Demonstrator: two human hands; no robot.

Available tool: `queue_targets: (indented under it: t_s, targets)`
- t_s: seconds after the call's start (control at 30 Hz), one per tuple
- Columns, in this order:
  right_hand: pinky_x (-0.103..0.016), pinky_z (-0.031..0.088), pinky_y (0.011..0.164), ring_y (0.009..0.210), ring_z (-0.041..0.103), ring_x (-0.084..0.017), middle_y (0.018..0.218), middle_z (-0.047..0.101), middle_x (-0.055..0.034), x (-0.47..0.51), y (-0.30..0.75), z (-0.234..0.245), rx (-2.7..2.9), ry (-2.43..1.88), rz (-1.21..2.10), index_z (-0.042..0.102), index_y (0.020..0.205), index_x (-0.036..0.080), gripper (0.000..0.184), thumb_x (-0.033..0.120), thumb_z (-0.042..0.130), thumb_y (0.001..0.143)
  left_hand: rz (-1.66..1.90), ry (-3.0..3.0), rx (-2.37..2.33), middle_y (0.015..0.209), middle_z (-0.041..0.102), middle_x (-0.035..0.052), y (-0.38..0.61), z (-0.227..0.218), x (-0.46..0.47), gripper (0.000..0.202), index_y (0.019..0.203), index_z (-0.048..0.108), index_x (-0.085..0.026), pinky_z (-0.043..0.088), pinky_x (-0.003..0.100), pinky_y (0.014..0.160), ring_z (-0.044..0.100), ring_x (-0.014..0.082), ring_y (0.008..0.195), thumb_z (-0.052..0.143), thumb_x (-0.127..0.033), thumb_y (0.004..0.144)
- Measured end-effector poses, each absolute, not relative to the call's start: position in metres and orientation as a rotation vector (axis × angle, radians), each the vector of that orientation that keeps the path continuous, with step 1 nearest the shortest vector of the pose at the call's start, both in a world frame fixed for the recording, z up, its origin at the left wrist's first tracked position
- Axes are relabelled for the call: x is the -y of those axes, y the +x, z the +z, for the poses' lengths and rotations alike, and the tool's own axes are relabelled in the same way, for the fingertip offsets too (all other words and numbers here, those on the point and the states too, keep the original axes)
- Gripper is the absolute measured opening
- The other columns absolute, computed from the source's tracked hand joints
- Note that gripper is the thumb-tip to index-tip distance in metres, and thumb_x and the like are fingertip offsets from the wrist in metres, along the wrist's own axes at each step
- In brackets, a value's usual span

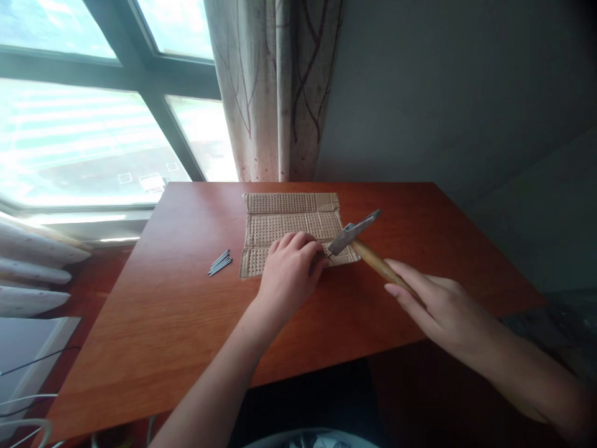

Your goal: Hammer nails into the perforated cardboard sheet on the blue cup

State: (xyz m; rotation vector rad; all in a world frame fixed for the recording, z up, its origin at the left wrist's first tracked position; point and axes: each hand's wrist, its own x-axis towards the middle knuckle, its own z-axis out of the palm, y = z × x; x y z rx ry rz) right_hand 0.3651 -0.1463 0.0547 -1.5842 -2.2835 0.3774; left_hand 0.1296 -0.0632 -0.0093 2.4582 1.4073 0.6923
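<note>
A flat piece of brown cardboard (289, 221) full of small holes lies on the reddish wooden table (186, 323). My left hand (291, 270) rests on its near right part, fingers curled together as in a pinch; what they hold is too small to make out. My right hand (443, 311) grips the wooden handle of a hammer (357, 239). The hammer's metal head sits low over the cardboard, just right of my left fingertips.
Several loose nails (220, 262) lie on the table left of the cardboard. A window (93, 112) and a patterned curtain (275, 87) stand behind the table. A grey wall (443, 93) closes the right side. Cables (28, 373) lie at the lower left.
</note>
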Motion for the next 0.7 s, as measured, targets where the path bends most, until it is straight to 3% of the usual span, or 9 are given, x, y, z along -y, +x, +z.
queue_targets:
  t_s: [0.13, 0.37, 0.7]
  targets:
    - [-0.027, 0.055, 0.061, 0.066, 0.070, -0.018, 0.085, 0.072, -0.0063, 0.147, 0.365, 0.055, 2.257, -1.592, 0.328, 0.056, 0.125, 0.014, 0.030, 0.030, 0.044, 0.101, 0.693, 2.457, -1.404, 0.112, 0.066, 0.0035, 0.130, -0.010, 0.063, 0.014, 0.103, 0.068, -0.025, 0.043, 0.040, 0.091, 0.056, 0.0250, 0.107, 0.063, -0.029, 0.090]
    - [-0.031, 0.056, 0.064, 0.079, 0.073, -0.023, 0.098, 0.075, -0.0097, 0.144, 0.364, 0.046, 2.253, -1.629, 0.442, 0.056, 0.125, 0.018, 0.030, 0.031, 0.043, 0.101, 0.711, 2.456, -1.394, 0.111, 0.066, 0.0042, 0.129, -0.010, 0.063, 0.015, 0.104, 0.067, -0.024, 0.043, 0.040, 0.091, 0.055, 0.0250, 0.106, 0.060, -0.029, 0.091]
    - [-0.030, 0.056, 0.066, 0.079, 0.073, -0.021, 0.098, 0.074, -0.0085, 0.143, 0.362, 0.041, 2.231, -1.606, 0.494, 0.058, 0.123, 0.018, 0.029, 0.030, 0.043, 0.101, 0.716, 2.457, -1.395, 0.111, 0.066, 0.0036, 0.129, -0.011, 0.063, 0.016, 0.105, 0.067, -0.025, 0.043, 0.040, 0.091, 0.055, 0.0245, 0.107, 0.061, -0.029, 0.091]
